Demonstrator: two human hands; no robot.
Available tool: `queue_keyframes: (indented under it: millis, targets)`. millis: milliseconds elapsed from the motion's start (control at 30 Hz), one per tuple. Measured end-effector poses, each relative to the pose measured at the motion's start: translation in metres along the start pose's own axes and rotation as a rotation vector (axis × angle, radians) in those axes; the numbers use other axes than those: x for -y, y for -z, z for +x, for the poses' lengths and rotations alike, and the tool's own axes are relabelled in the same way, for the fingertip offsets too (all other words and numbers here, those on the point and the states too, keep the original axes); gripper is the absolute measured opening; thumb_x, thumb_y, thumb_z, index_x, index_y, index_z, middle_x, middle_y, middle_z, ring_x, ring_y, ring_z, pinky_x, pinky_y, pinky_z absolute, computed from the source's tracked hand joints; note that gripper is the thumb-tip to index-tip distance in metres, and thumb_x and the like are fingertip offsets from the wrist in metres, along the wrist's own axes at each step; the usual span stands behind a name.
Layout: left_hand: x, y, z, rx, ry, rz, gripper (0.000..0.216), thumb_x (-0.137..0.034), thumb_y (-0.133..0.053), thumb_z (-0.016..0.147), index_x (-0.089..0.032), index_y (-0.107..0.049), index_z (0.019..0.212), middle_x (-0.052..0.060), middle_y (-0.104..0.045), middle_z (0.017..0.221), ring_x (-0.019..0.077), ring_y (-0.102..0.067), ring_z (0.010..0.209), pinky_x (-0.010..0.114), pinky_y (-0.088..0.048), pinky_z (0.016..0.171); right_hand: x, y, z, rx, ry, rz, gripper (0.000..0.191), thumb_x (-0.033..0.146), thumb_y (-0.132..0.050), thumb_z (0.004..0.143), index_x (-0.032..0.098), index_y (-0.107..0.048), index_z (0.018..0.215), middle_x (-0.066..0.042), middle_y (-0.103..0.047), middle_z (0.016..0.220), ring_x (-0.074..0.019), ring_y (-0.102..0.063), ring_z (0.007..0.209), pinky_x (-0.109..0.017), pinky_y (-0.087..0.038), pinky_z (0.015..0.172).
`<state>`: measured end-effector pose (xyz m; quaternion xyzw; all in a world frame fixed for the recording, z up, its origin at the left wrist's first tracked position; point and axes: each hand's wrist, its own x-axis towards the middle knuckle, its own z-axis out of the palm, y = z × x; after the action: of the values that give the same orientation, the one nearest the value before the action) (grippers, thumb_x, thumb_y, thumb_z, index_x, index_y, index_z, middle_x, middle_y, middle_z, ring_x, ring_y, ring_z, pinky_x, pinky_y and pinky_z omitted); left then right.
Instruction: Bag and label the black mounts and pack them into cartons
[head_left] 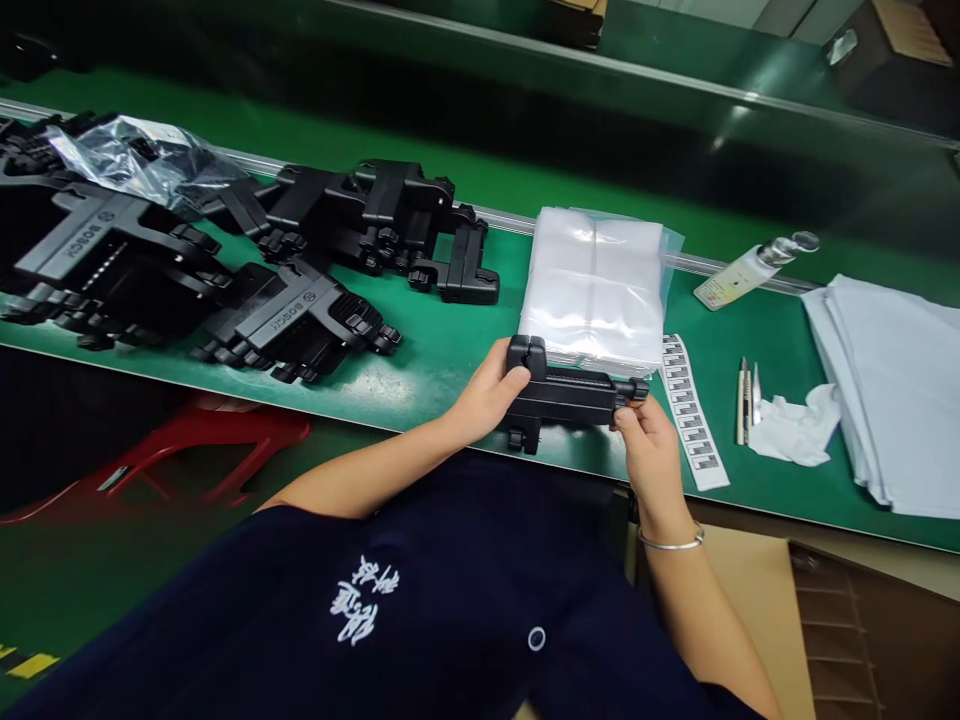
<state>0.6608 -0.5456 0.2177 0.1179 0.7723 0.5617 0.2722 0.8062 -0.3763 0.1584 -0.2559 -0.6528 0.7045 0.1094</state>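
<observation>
Between my two hands is a black plastic clamp bracket (566, 396), held level over the bench's front edge. My left hand (493, 392) is closed round its left end, thumb on top near the notched jaw. At the other end, my right hand (651, 440) pinches the bracket beside a small black knob (637, 390). Just behind the bracket lies a stack of clear plastic bags (596, 285). A strip of printed labels (690, 415) runs beside my right hand. Fingers under the bracket are hidden.
Several similar black brackets (300, 310) crowd the bench's left side, with a crumpled clear bag (142, 160) on them. To the right are a pump bottle (742, 275), pen-like tools (744, 400), a crumpled tissue (799, 425) and white cloths (907, 390). A red stool (217, 440) stands below.
</observation>
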Motion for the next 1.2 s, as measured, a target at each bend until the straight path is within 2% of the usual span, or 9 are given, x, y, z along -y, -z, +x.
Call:
queue_keyframes:
  millis: [133,333,433,500,600,733,867,1033,1200]
  targets:
    - [0.0,0.0,0.016,-0.121,0.165,-0.292,0.057,-0.068,-0.058,0.081,-0.017,-0.063,0.106,0.006,-0.071,0.1,0.0261,-0.065,0.103,0.039,-0.053,0.092,0.008,-0.01,-0.007,0.028,0.149,0.036,0.033,0.048,-0.044,0.098,0.025,-0.062,0.113,-0.003,-0.064,0.083,-0.0174,-0.061,0.073,-0.034,-0.053,0.071]
    - [-0.004,0.001,0.035,-0.212,0.382,-0.609,0.049,-0.062,-0.052,0.087,-0.016,-0.067,0.093,0.005,-0.071,0.073,0.0242,-0.071,0.078,0.037,-0.059,0.073,0.018,-0.035,-0.028,0.185,0.709,-0.455,0.03,0.033,-0.05,0.097,0.029,-0.066,0.122,-0.005,-0.068,0.089,-0.0184,-0.063,0.08,-0.037,-0.056,0.084]
    - [-0.007,-0.002,0.034,-0.202,0.414,-0.646,0.048,-0.062,-0.053,0.086,-0.017,-0.067,0.09,0.005,-0.07,0.069,0.0241,-0.07,0.075,0.036,-0.058,0.071,0.019,-0.035,-0.032,0.191,0.742,-0.486,0.03,0.029,-0.051,0.097,0.028,-0.066,0.123,-0.004,-0.068,0.089,-0.017,-0.064,0.081,-0.039,-0.055,0.091]
    - [-0.009,-0.005,0.031,-0.207,0.417,-0.617,0.049,-0.063,-0.055,0.084,-0.016,-0.067,0.092,0.005,-0.071,0.072,0.0242,-0.07,0.079,0.035,-0.058,0.074,0.02,-0.03,-0.03,0.119,0.621,-0.34,0.035,0.035,-0.054,0.096,0.028,-0.061,0.129,-0.007,-0.068,0.1,-0.0194,-0.065,0.091,-0.042,-0.054,0.093]
    - [-0.014,-0.013,0.023,-0.159,0.322,-0.479,0.053,-0.062,-0.061,0.081,-0.015,-0.065,0.105,0.006,-0.073,0.093,0.0254,-0.068,0.097,0.035,-0.054,0.086,0.019,-0.021,-0.021,0.001,0.268,0.092,0.059,0.053,-0.063,0.086,0.027,-0.051,0.138,-0.011,-0.062,0.123,-0.0233,-0.063,0.108,-0.044,-0.055,0.093]
    - [-0.03,-0.019,0.012,0.239,0.146,-0.247,0.076,-0.049,-0.074,0.075,-0.019,-0.048,0.139,0.012,-0.058,0.136,0.0291,-0.051,0.13,0.037,-0.041,0.106,0.006,-0.017,-0.005,-0.103,-0.17,0.599,0.053,0.051,-0.071,0.079,0.029,-0.056,0.124,-0.004,-0.069,0.111,-0.0186,-0.068,0.094,-0.038,-0.06,0.081]
    - [-0.044,-0.019,0.007,0.594,0.062,-0.065,0.095,-0.031,-0.072,0.073,-0.023,-0.023,0.154,0.014,-0.046,0.147,0.031,-0.043,0.135,0.04,-0.038,0.107,-0.007,-0.022,-0.001,-0.109,-0.373,0.819,0.039,0.056,-0.065,0.079,0.024,-0.065,0.102,-0.002,-0.074,0.095,-0.0213,-0.069,0.093,-0.04,-0.059,0.083]
    - [-0.048,-0.023,0.01,0.55,-0.016,0.193,0.085,-0.021,-0.063,0.071,-0.023,-0.029,0.15,0.012,-0.049,0.138,0.0263,-0.051,0.121,0.038,-0.042,0.101,-0.007,-0.031,-0.007,-0.07,-0.516,0.873,0.035,0.057,-0.065,0.076,0.025,-0.067,0.089,0.001,-0.074,0.083,-0.0226,-0.07,0.094,-0.039,-0.058,0.087]
    - [-0.052,-0.026,0.019,0.465,-0.01,0.236,0.048,-0.031,-0.051,0.083,-0.019,-0.05,0.13,0.008,-0.061,0.117,0.0215,-0.057,0.103,0.036,-0.045,0.093,-0.007,-0.034,-0.01,-0.05,-0.562,0.848,0.034,0.058,-0.065,0.075,0.025,-0.066,0.085,0.0,-0.073,0.082,-0.021,-0.069,0.086,-0.036,-0.059,0.082]
